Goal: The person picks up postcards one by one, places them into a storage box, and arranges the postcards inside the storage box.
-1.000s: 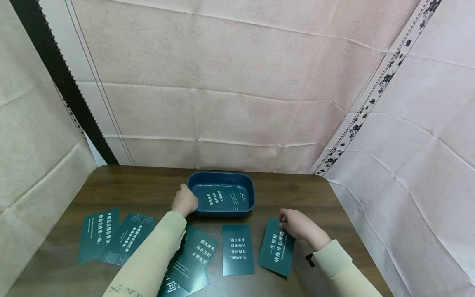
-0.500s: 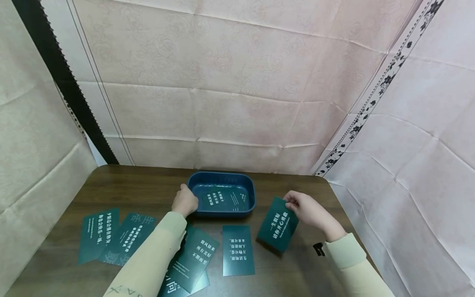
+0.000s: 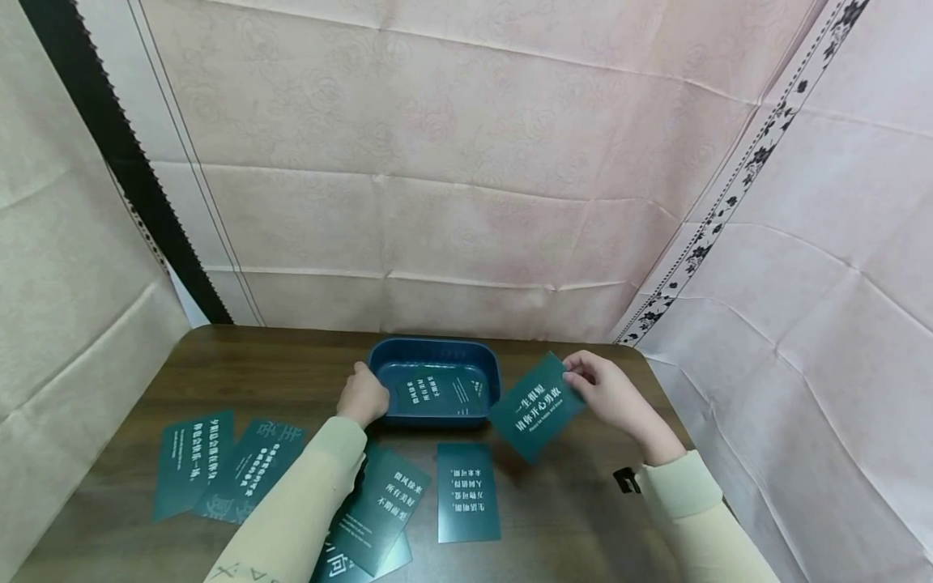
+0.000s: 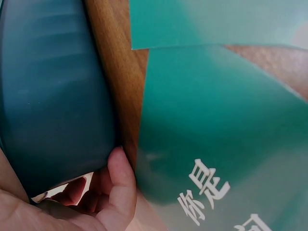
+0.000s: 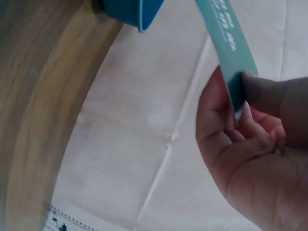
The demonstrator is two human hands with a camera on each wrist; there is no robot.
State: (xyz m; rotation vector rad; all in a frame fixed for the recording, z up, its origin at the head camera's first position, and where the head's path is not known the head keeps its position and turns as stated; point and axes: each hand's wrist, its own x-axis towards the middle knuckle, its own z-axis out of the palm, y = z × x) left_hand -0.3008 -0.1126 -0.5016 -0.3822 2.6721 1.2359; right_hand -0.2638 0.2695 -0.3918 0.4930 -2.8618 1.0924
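Left hand curled; right hand raised, fingers pinched.

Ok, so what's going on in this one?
A person at a dark wooden table is handling dark green cards with white print. The right hand pinches one green card by its edge and holds it off the table, just right of a blue plastic tub. The left hand grips the tub's left rim. One card already lies inside the tub. Several more cards lie spread flat on the table nearer the person.
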